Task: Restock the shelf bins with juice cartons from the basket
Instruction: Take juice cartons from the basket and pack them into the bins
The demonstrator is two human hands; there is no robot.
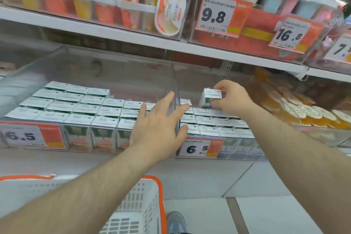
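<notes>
Two clear shelf bins stand side by side, each packed with rows of small juice cartons. The left bin point(38, 66) holds many white-topped cartons point(76, 108). My left hand point(159, 125) is spread flat, fingers straight, over the clear divider wall point(175, 81) between the bins. My right hand point(230, 98) holds one small juice carton point(210, 96) by its top, just above the back rows of the right bin point(245, 155). The white basket with an orange rim point(144, 209) sits low in front of me; what it holds is hidden by my left forearm.
Price tags reading 6.5 point(199, 149) hang on the bin fronts. An upper shelf point(133, 37) carries cups and tubs right above the bins. Orange packets point(296, 108) fill the bin to the right. My shoe point(175, 221) stands on the tiled floor.
</notes>
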